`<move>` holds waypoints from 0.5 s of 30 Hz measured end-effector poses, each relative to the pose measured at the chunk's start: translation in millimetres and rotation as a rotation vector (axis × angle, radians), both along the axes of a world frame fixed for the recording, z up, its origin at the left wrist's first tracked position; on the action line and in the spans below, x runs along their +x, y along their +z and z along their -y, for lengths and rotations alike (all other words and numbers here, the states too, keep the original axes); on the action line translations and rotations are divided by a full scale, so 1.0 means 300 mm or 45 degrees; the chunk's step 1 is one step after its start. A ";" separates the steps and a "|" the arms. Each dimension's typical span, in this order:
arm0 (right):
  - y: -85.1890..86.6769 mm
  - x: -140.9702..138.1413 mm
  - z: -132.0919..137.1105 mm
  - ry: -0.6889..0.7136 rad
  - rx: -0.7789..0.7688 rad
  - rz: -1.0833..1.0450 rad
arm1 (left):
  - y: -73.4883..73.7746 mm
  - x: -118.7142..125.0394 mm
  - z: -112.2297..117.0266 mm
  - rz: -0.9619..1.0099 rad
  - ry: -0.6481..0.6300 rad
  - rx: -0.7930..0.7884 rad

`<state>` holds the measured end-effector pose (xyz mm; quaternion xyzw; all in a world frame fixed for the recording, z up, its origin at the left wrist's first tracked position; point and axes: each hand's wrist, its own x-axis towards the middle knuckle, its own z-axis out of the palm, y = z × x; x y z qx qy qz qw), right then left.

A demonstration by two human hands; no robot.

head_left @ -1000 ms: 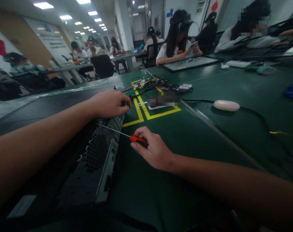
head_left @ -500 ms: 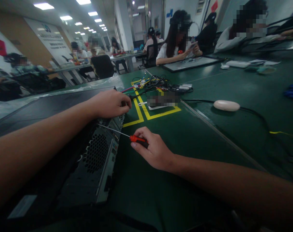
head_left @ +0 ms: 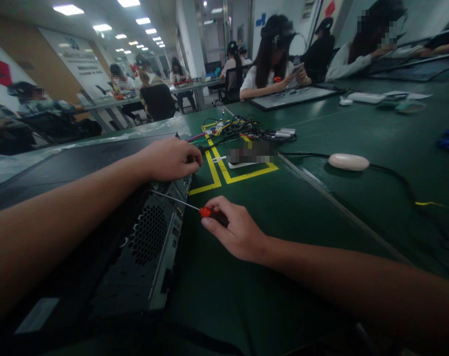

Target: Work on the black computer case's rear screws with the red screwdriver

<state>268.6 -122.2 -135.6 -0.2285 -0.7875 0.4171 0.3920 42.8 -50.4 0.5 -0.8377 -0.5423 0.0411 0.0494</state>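
Note:
A black desktop computer case [head_left: 115, 277] lies on its side at the left, its rear panel with a honeycomb vent [head_left: 148, 235] and ports facing right. My left hand [head_left: 172, 159] rests on the case near its far rear corner, fingers curled over the edge. In my right hand [head_left: 237, 227] is a screwdriver [head_left: 205, 211] with a red and black handle, pinched between thumb and fingers. Its long thin shaft points left to the upper part of the rear panel, below my left wrist. Shadow hides exactly where the tip meets the panel.
Beyond the case, a tangle of cables [head_left: 242, 127] lies by yellow tape marks [head_left: 219, 173]. A phone-like device [head_left: 248, 155], partly blurred out, is inside the tape. A pale oval cable unit [head_left: 348, 162] sits to the right. Across the green table, a person [head_left: 276, 64] works at a flat panel [head_left: 291, 98].
The screwdriver handle has turned slightly in my right fingers, showing less red along its side. My left hand and the case stay in place.

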 end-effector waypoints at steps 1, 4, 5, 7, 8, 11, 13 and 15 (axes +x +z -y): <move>0.001 0.000 0.000 0.006 0.003 0.002 | 0.001 0.002 0.001 -0.003 0.006 -0.004; 0.003 -0.001 0.000 0.008 0.024 0.008 | 0.003 0.007 0.003 -0.025 0.021 -0.021; 0.004 -0.001 0.000 0.005 0.035 0.009 | 0.004 0.009 0.004 -0.033 0.026 -0.027; 0.004 -0.001 -0.001 0.002 0.053 0.009 | 0.004 0.011 0.006 -0.042 0.031 -0.034; 0.004 -0.001 -0.001 0.003 0.055 0.006 | 0.004 0.012 0.007 -0.042 0.032 -0.035; 0.001 0.001 0.000 0.008 0.039 0.005 | 0.003 0.012 0.008 -0.036 0.027 -0.035; -0.003 0.001 0.000 0.004 0.027 0.010 | 0.003 0.012 0.007 -0.034 0.024 -0.034; -0.009 0.001 0.001 -0.011 0.020 0.017 | 0.002 0.011 0.006 -0.036 0.027 -0.035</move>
